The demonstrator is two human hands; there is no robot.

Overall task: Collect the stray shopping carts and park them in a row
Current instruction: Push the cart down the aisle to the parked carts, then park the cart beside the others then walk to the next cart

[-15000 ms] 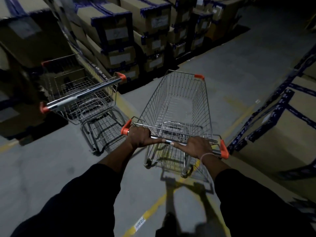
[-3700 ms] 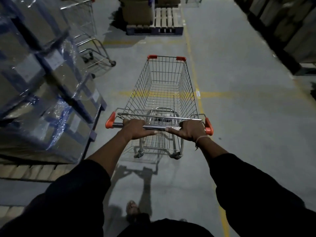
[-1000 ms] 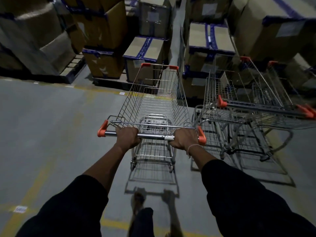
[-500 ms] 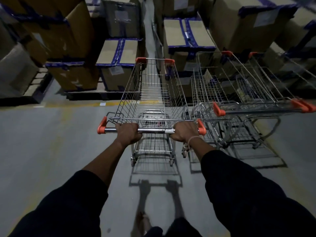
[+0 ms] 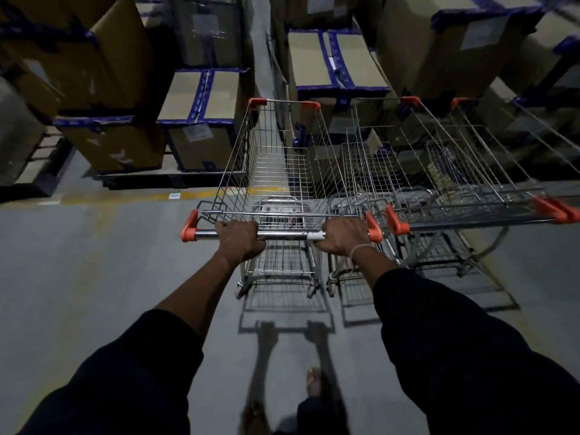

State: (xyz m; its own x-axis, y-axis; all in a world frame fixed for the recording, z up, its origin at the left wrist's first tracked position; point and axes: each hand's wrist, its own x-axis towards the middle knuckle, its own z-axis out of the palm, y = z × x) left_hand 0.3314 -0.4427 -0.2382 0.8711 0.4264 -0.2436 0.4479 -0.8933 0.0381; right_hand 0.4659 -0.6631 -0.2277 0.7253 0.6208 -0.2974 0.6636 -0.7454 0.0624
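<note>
The pushed cart (image 5: 276,171) is held by its handle bar, gripped by the left hand (image 5: 240,240) and the right hand (image 5: 343,235) near either end, presumably for steering. It is set just beside the parked carts (image 5: 439,171), nose toward the stacked boxes (image 5: 201,120), apparently to extend the row.

Cardboard boxes (image 5: 201,120) edged with blue tape are stacked on pallets (image 5: 169,180) along the far side; a yellow line (image 5: 125,197) is painted on the grey floor (image 5: 78,277)
</note>
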